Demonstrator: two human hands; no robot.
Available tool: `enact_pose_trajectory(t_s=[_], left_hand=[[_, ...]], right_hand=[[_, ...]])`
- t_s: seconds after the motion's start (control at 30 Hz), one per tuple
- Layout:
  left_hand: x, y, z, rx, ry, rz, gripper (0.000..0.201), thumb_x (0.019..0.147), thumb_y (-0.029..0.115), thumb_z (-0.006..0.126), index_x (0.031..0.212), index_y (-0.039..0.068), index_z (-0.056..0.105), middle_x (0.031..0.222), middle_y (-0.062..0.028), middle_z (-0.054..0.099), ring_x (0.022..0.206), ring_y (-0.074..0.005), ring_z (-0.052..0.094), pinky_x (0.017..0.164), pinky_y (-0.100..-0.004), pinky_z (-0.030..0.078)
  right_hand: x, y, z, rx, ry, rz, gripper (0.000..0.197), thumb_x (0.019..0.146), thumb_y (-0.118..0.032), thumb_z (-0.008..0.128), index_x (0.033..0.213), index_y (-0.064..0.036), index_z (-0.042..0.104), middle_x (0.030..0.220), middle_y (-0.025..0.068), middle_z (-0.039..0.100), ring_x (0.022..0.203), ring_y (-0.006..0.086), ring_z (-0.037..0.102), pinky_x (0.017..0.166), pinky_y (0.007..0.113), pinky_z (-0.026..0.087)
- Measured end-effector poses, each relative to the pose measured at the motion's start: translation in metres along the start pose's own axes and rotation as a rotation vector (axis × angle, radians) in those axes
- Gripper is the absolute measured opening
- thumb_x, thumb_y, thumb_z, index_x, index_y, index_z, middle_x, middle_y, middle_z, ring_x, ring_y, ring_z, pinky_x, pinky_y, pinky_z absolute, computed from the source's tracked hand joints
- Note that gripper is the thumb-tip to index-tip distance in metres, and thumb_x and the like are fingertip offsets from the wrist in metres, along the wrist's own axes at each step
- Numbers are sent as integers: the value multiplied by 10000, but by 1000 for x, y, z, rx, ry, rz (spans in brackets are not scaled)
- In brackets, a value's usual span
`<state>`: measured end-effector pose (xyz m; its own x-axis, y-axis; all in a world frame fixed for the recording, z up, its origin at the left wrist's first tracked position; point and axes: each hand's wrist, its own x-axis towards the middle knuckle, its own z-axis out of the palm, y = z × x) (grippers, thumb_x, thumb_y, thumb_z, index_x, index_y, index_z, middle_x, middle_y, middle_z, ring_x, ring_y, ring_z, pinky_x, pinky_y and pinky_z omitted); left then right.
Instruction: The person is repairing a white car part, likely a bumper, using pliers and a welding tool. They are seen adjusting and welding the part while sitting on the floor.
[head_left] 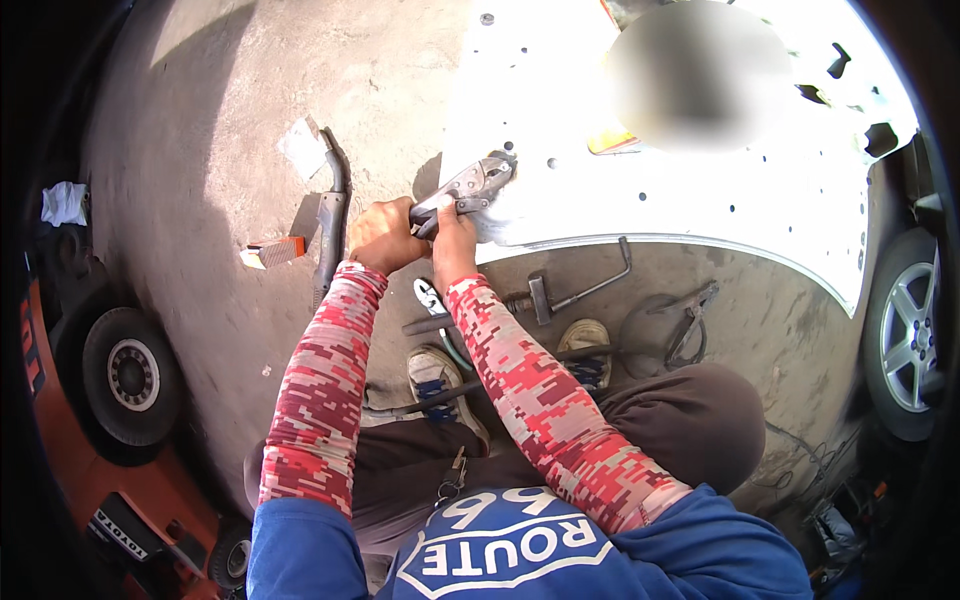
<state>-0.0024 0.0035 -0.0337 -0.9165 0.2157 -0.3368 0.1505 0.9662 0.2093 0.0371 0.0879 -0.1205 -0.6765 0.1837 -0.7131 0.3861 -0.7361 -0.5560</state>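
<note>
Both my hands are closed on a pair of metal locking pliers. My left hand wraps round the handle end, and my right hand grips the handles close beside it, thumb on top. The pliers' jaws lie over the left edge of a large white metal panel with small holes in it. Whether the jaws bite on the panel's edge, I cannot tell. Bright light washes out much of the panel.
Left of my hands lie a welding torch, white paper and an orange-and-white box. A chipping hammer and a cable clamp lie before my shoes. An orange vehicle stands left, a car wheel right.
</note>
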Motion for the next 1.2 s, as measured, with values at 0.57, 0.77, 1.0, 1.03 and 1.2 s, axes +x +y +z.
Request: enact_pose_trajectory(t_s=[0.57, 0.77, 1.0, 1.03, 1.2], left_hand=[[8, -8, -5, 89, -31, 105, 428, 722, 305, 879, 1036, 98, 674, 876, -154, 751, 881, -353, 759, 787, -468, 603], [18, -14, -11, 93, -55, 141, 513, 728, 417, 915, 1070, 116, 680, 932, -153, 763, 911, -361, 756, 796, -469, 599], [13, -7, -6, -32, -80, 28, 418, 708, 293, 894, 1030, 108, 702, 921, -175, 759, 906, -377, 753, 802, -479, 597], [12, -5, -5, -30, -91, 3, 414, 706, 294, 893, 1025, 110, 704, 916, -176, 759, 905, -374, 754, 800, -476, 598], [7, 0, 1, -24, -103, -70, 411, 699, 318, 891, 1004, 114, 706, 908, -175, 759, 900, -362, 759, 792, -470, 600]], right_hand=[[-12, -19, 2, 25, -131, 152, 446, 1100, -509, 528, 1320, -125, 586, 1134, 44, 703, 1001, 190, 680, 827, 424, 547], [-14, -27, 3, 25, -150, 197, 485, 1086, -515, 549, 1371, -122, 561, 1228, 47, 663, 1080, 222, 635, 891, 501, 524], [-13, -33, 9, 76, -89, 182, 408, 1123, -332, 546, 1347, 7, 588, 1191, 94, 679, 1039, 192, 642, 881, 378, 533], [-13, -33, 9, 61, -58, 194, 396, 1125, -317, 544, 1326, 20, 596, 1183, 102, 681, 1030, 189, 644, 888, 363, 532], [-14, -32, 5, 19, -42, 226, 368, 1129, -301, 515, 1283, 20, 607, 1173, 128, 681, 995, 227, 671, 880, 391, 561]])
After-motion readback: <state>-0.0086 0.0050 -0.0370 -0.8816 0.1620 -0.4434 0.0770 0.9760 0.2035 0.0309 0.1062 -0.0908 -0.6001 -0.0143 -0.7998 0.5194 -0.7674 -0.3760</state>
